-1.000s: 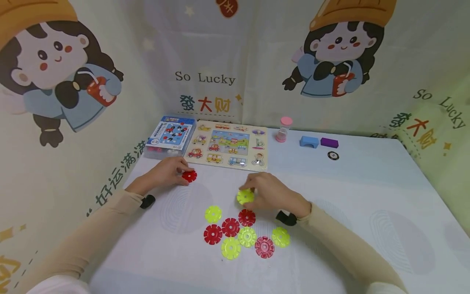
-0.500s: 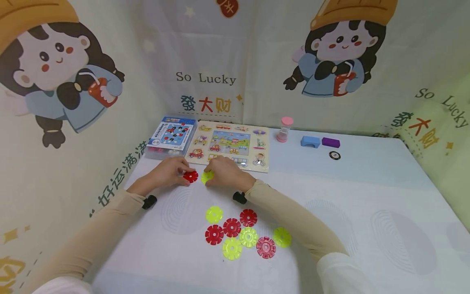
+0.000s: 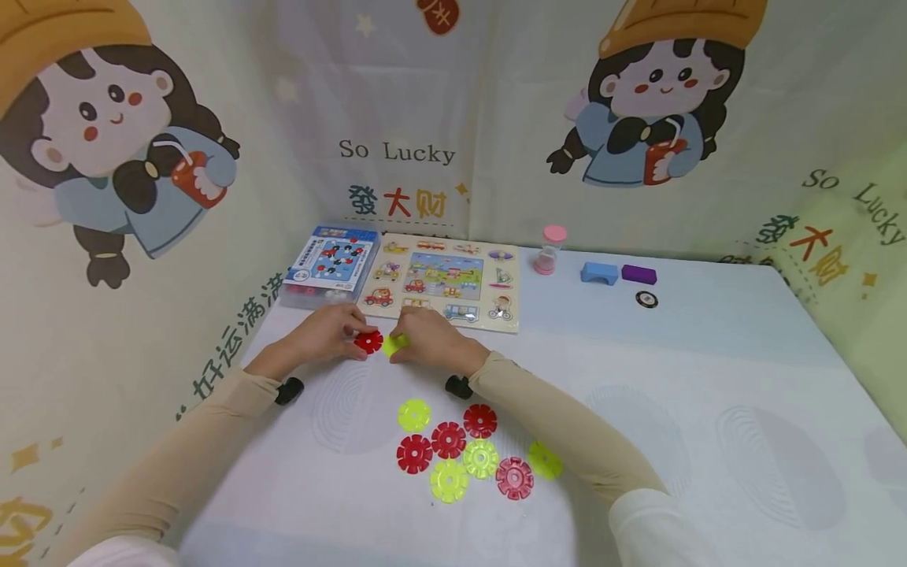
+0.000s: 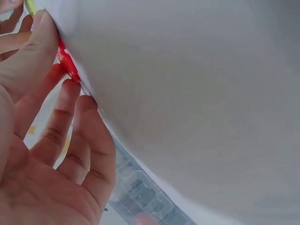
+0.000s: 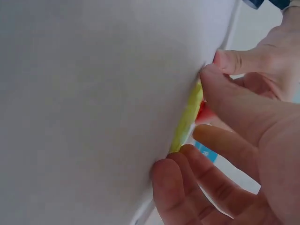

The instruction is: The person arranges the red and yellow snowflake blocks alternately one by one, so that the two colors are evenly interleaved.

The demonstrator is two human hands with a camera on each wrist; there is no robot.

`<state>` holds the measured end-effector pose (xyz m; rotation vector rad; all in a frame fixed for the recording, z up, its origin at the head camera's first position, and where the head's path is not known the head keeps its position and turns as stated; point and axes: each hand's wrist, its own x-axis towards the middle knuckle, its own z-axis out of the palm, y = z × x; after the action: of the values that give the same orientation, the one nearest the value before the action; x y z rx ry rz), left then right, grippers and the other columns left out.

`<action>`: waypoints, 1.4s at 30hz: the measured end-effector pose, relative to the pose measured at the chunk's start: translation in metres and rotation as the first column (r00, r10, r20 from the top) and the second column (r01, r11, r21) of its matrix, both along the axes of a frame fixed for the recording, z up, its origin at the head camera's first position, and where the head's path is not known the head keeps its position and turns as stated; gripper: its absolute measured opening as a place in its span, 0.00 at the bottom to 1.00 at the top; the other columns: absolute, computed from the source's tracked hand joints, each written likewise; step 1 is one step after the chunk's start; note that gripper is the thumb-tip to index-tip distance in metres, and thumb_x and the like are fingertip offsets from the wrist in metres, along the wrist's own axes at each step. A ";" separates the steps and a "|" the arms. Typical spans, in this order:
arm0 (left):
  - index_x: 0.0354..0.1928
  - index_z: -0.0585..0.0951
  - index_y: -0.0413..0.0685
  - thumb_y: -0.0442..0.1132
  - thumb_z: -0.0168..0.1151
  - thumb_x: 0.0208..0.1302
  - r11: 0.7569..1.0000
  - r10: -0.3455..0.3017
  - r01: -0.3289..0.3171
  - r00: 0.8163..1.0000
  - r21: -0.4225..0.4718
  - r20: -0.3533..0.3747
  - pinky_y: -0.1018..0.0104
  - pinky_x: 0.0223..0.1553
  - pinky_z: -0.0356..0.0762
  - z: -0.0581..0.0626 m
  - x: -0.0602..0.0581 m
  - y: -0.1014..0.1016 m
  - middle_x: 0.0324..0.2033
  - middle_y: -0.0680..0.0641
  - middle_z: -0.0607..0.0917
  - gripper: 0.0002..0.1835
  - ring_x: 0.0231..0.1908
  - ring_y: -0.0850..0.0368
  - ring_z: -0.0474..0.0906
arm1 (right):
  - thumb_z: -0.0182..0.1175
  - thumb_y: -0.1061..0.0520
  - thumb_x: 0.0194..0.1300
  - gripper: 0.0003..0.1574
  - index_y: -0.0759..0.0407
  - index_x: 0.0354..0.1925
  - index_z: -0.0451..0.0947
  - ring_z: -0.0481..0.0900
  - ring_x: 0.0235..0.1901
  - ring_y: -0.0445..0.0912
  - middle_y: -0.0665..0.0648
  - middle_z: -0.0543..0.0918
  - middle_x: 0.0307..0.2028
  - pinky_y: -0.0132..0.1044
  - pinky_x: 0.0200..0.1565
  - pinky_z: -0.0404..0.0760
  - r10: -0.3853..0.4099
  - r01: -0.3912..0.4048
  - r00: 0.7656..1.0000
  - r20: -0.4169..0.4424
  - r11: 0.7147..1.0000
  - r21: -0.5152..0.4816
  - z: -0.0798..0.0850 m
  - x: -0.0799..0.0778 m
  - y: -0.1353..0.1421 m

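Note:
My left hand [image 3: 327, 335] holds a red notched plastic disc [image 3: 368, 341] between thumb and fingertips, flat over the table just in front of the puzzle board. Right beside it, my right hand [image 3: 431, 340] pinches a yellow-green notched disc [image 3: 393, 344] by its edges, partly covered by the fingers. The two discs sit edge to edge in the head view. Seen edge-on, the red disc [image 4: 68, 62] lies at the left fingertips in the left wrist view. In the right wrist view the yellow-green disc [image 5: 187, 117] spans thumb to fingers, close against the white tabletop.
Several loose discs, red [image 3: 449, 439] and yellow-green [image 3: 449, 480], lie nearer the person. A wooden puzzle board [image 3: 509, 272] and a boxed set [image 3: 331, 260] stand behind the hands. Further right are an hourglass [image 3: 549, 250], a blue arch block [image 3: 599, 273], a purple block [image 3: 639, 274] and a chip [image 3: 646, 299].
The right hand has carried the yellow-green disc leftward and away from the person, up to the red disc, then shifted slightly closer. The left hand has stayed in place.

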<state>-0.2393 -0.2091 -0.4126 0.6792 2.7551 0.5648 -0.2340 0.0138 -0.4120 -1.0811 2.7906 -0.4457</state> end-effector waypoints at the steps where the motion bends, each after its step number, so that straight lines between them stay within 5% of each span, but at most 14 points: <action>1: 0.54 0.81 0.57 0.46 0.75 0.46 1.000 0.001 -0.001 1.000 -0.001 0.003 0.66 0.41 0.73 0.000 0.000 0.000 0.43 0.52 0.79 0.29 0.42 0.55 0.72 | 0.69 0.41 0.52 0.27 0.49 0.49 0.83 0.73 0.41 0.39 0.48 0.80 0.43 0.30 0.41 0.75 0.004 -0.004 1.000 0.000 1.000 -0.005 0.001 0.001 0.002; 9: 0.55 0.81 0.60 0.49 0.76 0.45 0.996 0.014 -0.015 1.000 -0.093 -0.016 0.64 0.41 0.73 0.007 0.001 0.008 0.44 0.51 0.79 0.30 0.41 0.55 0.72 | 0.69 0.41 0.53 0.28 0.47 0.52 0.82 0.76 0.39 0.38 0.48 0.82 0.44 0.28 0.41 0.76 0.176 -0.178 0.980 0.098 0.984 0.011 0.013 0.046 0.029; 13: 0.55 0.81 0.61 0.52 0.75 0.45 0.993 -0.045 0.039 0.998 -0.113 -0.048 0.57 0.48 0.74 0.008 0.002 0.019 0.48 0.50 0.79 0.31 0.48 0.52 0.72 | 0.68 0.38 0.53 0.30 0.46 0.53 0.80 0.76 0.42 0.37 0.48 0.81 0.45 0.28 0.44 0.77 0.237 -0.247 0.965 0.115 0.965 0.085 0.015 0.076 0.046; 17: 0.57 0.79 0.62 0.55 0.72 0.48 0.988 -0.122 0.115 0.991 -0.101 -0.059 0.53 0.55 0.73 0.006 0.002 0.028 0.52 0.51 0.79 0.31 0.54 0.51 0.71 | 0.66 0.38 0.54 0.30 0.44 0.54 0.79 0.74 0.42 0.37 0.47 0.79 0.45 0.28 0.43 0.77 0.220 -0.232 0.968 0.119 0.967 0.102 0.015 0.094 0.058; 26: 0.56 0.80 0.63 0.54 0.73 0.47 0.986 -0.135 0.126 0.988 -0.113 -0.069 0.54 0.54 0.73 0.004 0.001 0.036 0.50 0.52 0.79 0.30 0.52 0.53 0.72 | 0.64 0.40 0.58 0.30 0.46 0.58 0.76 0.73 0.38 0.38 0.49 0.78 0.43 0.25 0.37 0.75 0.225 -0.221 0.974 -0.033 0.970 0.103 0.004 0.101 0.048; 32: 0.56 0.80 0.62 0.54 0.72 0.48 0.986 -0.133 0.125 0.988 -0.110 -0.073 0.56 0.53 0.74 0.002 0.003 0.043 0.50 0.52 0.79 0.29 0.52 0.54 0.72 | 0.66 0.40 0.56 0.28 0.49 0.52 0.79 0.71 0.36 0.37 0.48 0.77 0.40 0.26 0.36 0.75 0.153 -0.150 0.988 -0.009 0.978 0.145 0.006 0.111 0.057; 42: 0.56 0.80 0.61 0.54 0.72 0.48 0.986 -0.141 0.132 0.986 -0.103 -0.090 0.56 0.55 0.72 -0.001 0.001 0.041 0.49 0.52 0.79 0.29 0.52 0.54 0.71 | 0.69 0.38 0.52 0.27 0.48 0.47 0.81 0.69 0.39 0.37 0.47 0.77 0.43 0.26 0.40 0.73 0.180 -0.184 0.983 0.039 0.975 0.123 0.010 0.124 0.076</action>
<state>-0.2381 -0.1683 -0.4137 0.8862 2.7750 0.3753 -0.1098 0.0893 -0.4019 -1.2756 2.6233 -0.2579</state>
